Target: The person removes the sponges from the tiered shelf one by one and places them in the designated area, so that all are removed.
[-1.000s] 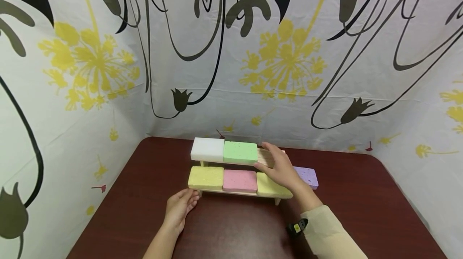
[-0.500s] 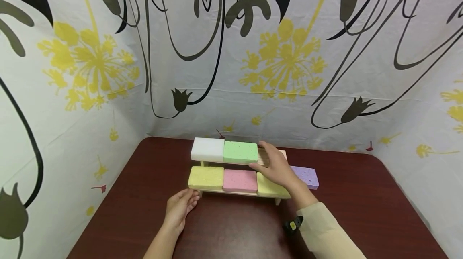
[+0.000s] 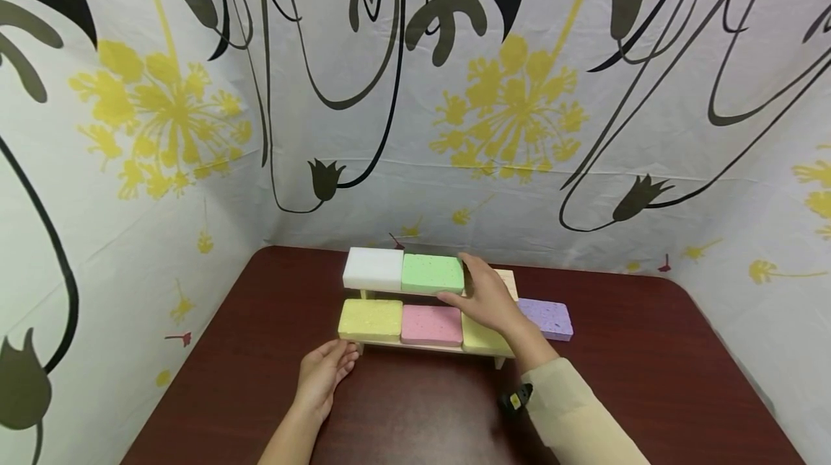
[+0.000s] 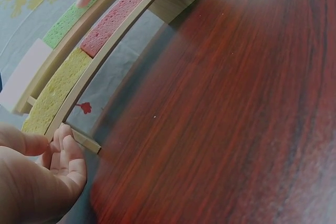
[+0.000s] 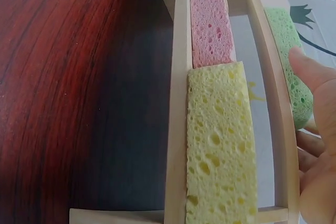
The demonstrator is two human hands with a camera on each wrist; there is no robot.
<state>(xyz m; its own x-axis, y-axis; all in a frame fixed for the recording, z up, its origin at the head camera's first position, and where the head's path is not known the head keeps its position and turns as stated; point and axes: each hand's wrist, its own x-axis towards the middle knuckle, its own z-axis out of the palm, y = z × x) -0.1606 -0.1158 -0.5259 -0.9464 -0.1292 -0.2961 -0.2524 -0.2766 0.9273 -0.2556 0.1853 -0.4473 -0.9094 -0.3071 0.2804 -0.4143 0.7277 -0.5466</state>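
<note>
A two-tier wooden rack (image 3: 508, 282) carries sponges on both levels. At its lower left corner my left hand (image 3: 321, 376) pinches the rack's end between thumb and fingers. The upper tier bears a white block (image 3: 373, 269) and, beside it, a green sponge (image 3: 431, 273). My right hand (image 3: 491, 300) grips the right end of the green sponge, its thumb (image 5: 304, 67) on the front face and the fingers behind. Along the lower tier lie a yellow sponge (image 3: 370, 319), a pink sponge (image 3: 431, 325) and a second yellow sponge (image 3: 482, 337), partly covered by the right hand.
A purple sponge (image 3: 548, 319) lies right of the rack, partly behind the right forearm. The dark red wooden table (image 3: 415, 407) reaches back to a patterned cloth (image 3: 415, 133) hanging on several sides. A black wrist device (image 3: 516, 399) sits by the right sleeve.
My right hand has moved left along the upper tier onto the green sponge's end, uncovering more of the rack's right end and the purple sponge. The left hand stays put.
</note>
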